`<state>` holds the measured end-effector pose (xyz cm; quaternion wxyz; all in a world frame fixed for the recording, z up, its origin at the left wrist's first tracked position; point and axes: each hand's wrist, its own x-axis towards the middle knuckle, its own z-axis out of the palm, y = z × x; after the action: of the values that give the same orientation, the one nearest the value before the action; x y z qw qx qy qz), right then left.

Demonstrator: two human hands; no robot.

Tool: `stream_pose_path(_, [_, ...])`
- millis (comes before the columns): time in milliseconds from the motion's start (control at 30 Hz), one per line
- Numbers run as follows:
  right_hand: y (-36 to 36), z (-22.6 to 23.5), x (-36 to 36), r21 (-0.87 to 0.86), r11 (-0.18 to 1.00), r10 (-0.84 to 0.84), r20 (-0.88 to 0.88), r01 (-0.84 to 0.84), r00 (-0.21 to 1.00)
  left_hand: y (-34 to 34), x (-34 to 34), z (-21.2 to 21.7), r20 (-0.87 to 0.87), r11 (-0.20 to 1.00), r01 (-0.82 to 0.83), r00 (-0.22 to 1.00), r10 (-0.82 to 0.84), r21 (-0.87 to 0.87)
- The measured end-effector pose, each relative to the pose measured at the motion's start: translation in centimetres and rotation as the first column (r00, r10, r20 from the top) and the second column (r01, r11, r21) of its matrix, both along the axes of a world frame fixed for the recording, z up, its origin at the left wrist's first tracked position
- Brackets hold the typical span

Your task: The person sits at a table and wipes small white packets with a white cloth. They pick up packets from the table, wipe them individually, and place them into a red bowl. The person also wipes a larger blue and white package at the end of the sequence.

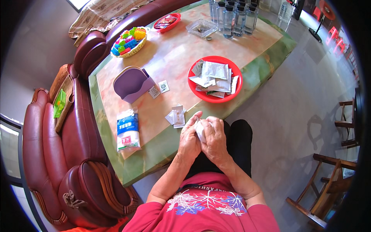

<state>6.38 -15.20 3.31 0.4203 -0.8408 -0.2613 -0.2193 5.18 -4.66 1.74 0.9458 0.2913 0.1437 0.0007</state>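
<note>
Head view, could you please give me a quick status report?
Left hand and right hand both gripping small white packet. Held at table edge. Nothing in the way.

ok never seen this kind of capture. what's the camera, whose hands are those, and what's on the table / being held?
It is a single wide fisheye camera worn on a person's head, looking down, so straight edges bend near the rim. There is no robot: the two bare forearms coming in from below are the wearer's own. The left hand and right hand meet at the table's near edge, together holding a small white packet.

On the marble-look table with a green border lie: a red plate of white sachets, two loose sachets just ahead of the hands, a white and blue bag, a purple holder, a basket of coloured building blocks, a small red tray, a clear glass dish and a group of water bottles. A dark red sofa stands to the left.
</note>
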Motion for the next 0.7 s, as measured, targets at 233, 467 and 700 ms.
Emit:
stream_pose_path(233, [-2.3, 0.7, -0.5, 0.259, 0.901, 0.395, -0.158, -0.348, 0.905, 0.9, 0.3, -0.9, -0.055, 0.997, -0.072, 0.996, 0.072, 0.005])
stream_pose_path(467, [-2.3, 0.3, 1.5, 0.256, 0.959, 0.16, -0.129, -0.123, 0.979, -0.2, -0.2, 0.0, -0.064, 0.998, -0.07, 0.996, 0.07, 0.006])
stream_pose_path(700, [-2.3, -0.8, 3.9, 0.299, 0.951, -0.029, -0.156, 0.075, 0.987, -0.4, -1.2, 0.6, -0.052, 0.996, -0.013, 0.998, 0.017, 0.085])
